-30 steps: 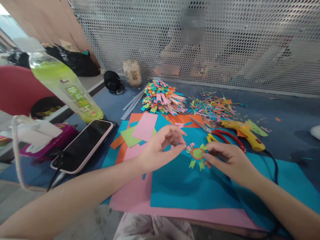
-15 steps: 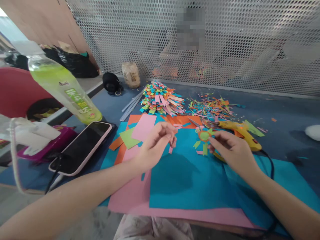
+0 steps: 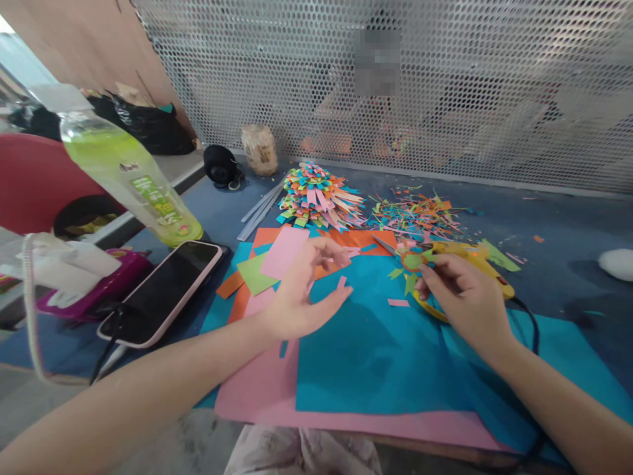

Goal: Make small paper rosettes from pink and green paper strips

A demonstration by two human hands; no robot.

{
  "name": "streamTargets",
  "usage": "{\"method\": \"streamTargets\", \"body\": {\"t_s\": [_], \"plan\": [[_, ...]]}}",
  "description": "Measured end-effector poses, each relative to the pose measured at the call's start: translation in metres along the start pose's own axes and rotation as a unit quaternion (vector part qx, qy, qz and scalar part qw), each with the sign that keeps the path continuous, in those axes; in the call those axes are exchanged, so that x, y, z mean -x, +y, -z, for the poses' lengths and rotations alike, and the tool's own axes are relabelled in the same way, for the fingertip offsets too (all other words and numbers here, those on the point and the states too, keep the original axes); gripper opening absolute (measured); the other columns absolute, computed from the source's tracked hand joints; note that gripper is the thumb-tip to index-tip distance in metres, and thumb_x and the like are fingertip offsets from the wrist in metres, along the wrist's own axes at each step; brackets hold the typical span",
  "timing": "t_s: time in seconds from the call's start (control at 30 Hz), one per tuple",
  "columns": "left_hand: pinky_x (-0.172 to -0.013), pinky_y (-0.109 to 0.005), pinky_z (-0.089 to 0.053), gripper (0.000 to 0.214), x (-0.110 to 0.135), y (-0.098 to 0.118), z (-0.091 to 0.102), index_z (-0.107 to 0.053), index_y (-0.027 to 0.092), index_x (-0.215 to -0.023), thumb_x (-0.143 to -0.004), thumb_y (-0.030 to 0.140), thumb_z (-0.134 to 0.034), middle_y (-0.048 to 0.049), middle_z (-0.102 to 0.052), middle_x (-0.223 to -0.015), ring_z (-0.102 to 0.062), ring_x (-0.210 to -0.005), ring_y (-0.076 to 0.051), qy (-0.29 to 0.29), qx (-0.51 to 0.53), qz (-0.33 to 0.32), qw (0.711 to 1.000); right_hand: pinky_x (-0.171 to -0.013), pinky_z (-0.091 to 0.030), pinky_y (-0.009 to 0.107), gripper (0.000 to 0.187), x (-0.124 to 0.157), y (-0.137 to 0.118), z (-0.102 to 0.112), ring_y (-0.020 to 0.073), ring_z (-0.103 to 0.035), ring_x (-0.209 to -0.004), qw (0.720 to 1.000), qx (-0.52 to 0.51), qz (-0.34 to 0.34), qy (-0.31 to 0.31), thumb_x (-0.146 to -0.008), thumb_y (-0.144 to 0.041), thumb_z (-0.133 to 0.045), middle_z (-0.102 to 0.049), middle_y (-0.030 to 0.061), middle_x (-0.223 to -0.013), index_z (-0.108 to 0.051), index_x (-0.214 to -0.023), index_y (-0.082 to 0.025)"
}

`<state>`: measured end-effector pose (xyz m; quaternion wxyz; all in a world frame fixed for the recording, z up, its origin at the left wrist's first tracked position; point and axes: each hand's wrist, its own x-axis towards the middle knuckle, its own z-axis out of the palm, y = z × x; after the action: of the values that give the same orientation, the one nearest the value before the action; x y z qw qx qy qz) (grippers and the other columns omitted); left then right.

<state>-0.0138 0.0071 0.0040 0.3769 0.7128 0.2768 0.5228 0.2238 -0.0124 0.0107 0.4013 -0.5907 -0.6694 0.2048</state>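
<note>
Above the blue sheet (image 3: 376,369), left hand (image 3: 299,297) has spread wide; right hand (image 3: 469,300) pinches paper flower (image 3: 412,262), green tails (image 3: 410,284) pointing near-left.

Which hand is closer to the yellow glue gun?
Right. The right hand is just in front of the glue gun; the left hand is well to its left.

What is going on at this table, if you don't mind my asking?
A person's right hand is pinching a small paper flower by its edge. The left hand is open above the paper sheets, thumb apart from the fingers. A glue gun lies just beyond the right hand, and paper scraps lie farther back.
</note>
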Motion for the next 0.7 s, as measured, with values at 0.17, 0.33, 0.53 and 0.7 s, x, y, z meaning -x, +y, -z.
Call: {"method": "streamTargets", "body": {"t_s": [0.17,0.33,0.53,0.7], "plan": [[-0.093,-0.037,-0.039,0.023,-0.008,-0.014,0.006,-0.051,0.02,-0.104,-0.081,0.015,-0.05,-0.007,-0.061,-0.105,-0.056,-0.104,-0.019,-0.044,-0.167,0.079,0.982,-0.062,-0.049,0.033,0.014,0.002,0.004,0.002,0.0173,-0.06,-0.061,0.997,0.059,0.04,-0.009,-0.085,-0.038,-0.049,-0.061,0.0006,-0.067,-0.052,-0.083,-0.024],[-0.098,-0.047,-0.031,0.037,-0.011,-0.026,0.008,-0.056,0.026,-0.11,-0.074,0.02,-0.061,-0.0046,-0.065,-0.11,-0.051,-0.115,-0.027,-0.12,-0.249,0.125,0.953,-0.064,-0.049,0.031,0.011,0.003,0.002,-0.001,0.0177,-0.063,-0.065,0.992,0.099,0.071,-0.019,-0.085,-0.033,-0.05,-0.064,0.0017,-0.07,-0.054,-0.088,-0.023],[-0.095,-0.043,-0.036,0.032,-0.01,-0.026,0.005,-0.057,0.023,-0.107,-0.075,0.017,-0.059,-0.0021,-0.07,-0.086,-0.058,-0.102,-0.023,-0.157,-0.222,0.137,0.953,-0.057,-0.047,0.027,0.01,0.005,-0.005,-0.001,0.0142,-0.059,-0.059,0.987,0.098,0.119,-0.033,-0.083,-0.029,-0.052,-0.064,0.0014,-0.07,-0.058,-0.085,-0.022],[-0.072,-0.028,-0.05,0.027,-0.008,-0.022,0.004,-0.052,0.019,-0.105,-0.079,0.021,-0.057,-0.0033,-0.064,-0.086,-0.064,-0.079,-0.014,-0.066,-0.061,0.177,0.98,-0.048,-0.046,0.025,0.014,0.005,-0.01,-0.003,0.0108,-0.053,-0.048,0.992,-0.092,0.004,-0.088,-0.08,-0.034,-0.055,-0.056,-0.0023,-0.058,-0.052,-0.076,-0.021]]}}
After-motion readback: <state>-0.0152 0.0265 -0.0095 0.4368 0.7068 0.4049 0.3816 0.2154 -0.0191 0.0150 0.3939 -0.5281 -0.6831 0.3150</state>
